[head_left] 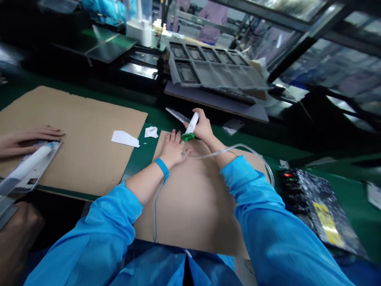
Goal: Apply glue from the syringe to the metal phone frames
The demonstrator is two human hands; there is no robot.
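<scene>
Blue slv [262, 214], blue wrist strap [162, 167], wht suction pen [192, 123] w/ green tip

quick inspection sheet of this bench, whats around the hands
surface: green bench mat under a cardboard sheet.
job's things: white pen-shaped tool with green tip, beside a slim metal strip.
clutter: white paper scrap, crumpled tissue.
hands: right hand grips the tool; left hand lies flat on the cardboard, wearing a blue wrist strap.
cables: clear tube runs toward the tool; blue cord hangs from the strap.
surroundings: co-worker's hand on a second cardboard sheet; black trays behind; foil bag with yellow label at right.
</scene>
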